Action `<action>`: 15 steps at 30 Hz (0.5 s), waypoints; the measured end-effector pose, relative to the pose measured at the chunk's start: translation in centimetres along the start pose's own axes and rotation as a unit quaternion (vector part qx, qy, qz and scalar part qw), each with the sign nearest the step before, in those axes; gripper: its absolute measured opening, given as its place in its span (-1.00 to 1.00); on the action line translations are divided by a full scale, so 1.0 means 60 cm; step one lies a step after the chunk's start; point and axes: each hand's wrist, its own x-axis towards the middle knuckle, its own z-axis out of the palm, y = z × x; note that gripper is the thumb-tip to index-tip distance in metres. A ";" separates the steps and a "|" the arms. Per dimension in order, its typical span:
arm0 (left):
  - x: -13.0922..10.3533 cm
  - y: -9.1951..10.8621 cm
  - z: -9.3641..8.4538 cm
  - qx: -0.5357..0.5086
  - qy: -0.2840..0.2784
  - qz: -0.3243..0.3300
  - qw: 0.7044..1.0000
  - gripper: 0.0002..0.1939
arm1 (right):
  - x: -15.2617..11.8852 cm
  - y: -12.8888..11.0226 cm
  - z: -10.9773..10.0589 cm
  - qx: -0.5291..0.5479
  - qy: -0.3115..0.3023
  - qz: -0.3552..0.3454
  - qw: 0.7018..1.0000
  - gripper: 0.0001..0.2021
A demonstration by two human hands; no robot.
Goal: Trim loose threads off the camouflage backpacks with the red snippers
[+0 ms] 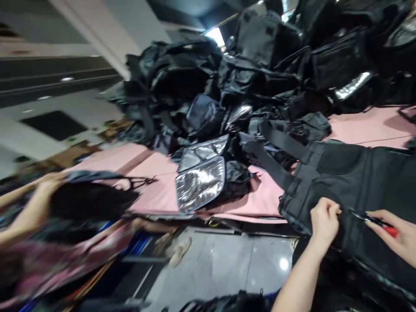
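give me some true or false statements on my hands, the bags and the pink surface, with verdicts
1. The right hand holds a black tool with a red part. True.
2. The left hand is down on the pink surface. False: it is at the large flat black fabric bag.
3. An open bag with shiny silver lining lies on the pink surface. True.
4. The heaped bags are mostly white. False: mostly black.
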 end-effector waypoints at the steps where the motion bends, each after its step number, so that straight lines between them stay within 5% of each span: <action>1: 0.005 -0.003 -0.004 -0.010 -0.001 -0.003 1.000 -0.85 | -0.002 0.008 0.000 0.012 -0.002 -0.010 1.000 -0.63; 8: 0.000 -0.003 0.001 -0.060 0.014 -0.021 0.998 -0.85 | 0.000 0.005 0.015 0.028 -0.061 -0.052 0.996 -0.71; 15: -0.002 -0.005 0.008 -0.062 0.027 -0.021 0.998 -0.86 | 0.003 0.000 0.018 0.028 -0.053 -0.055 0.997 -0.72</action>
